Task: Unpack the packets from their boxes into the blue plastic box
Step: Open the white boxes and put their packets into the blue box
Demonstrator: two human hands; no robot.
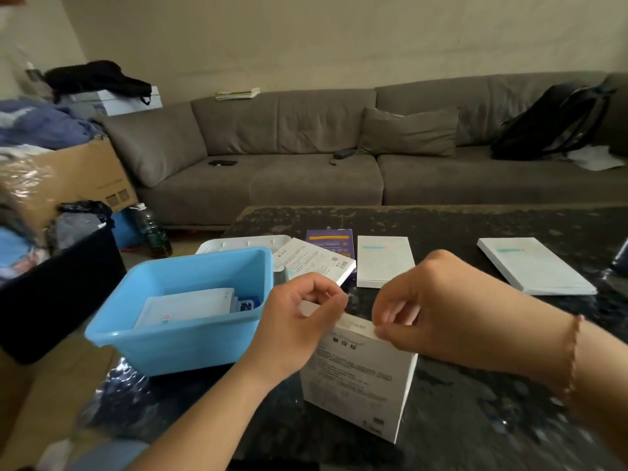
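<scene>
Dark speckled table before a grey sofa.

Blue plastic box top unobstructed.

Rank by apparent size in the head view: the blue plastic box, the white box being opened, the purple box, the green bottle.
1. blue plastic box
2. white box, though nearness to the camera enlarges it
3 and 4. green bottle and purple box: unsure, they look alike and the purple box is partly covered.

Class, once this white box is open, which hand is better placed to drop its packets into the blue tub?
Left hand: it sits beside the blue tub, while the right hand would have to cross the white box.
</scene>
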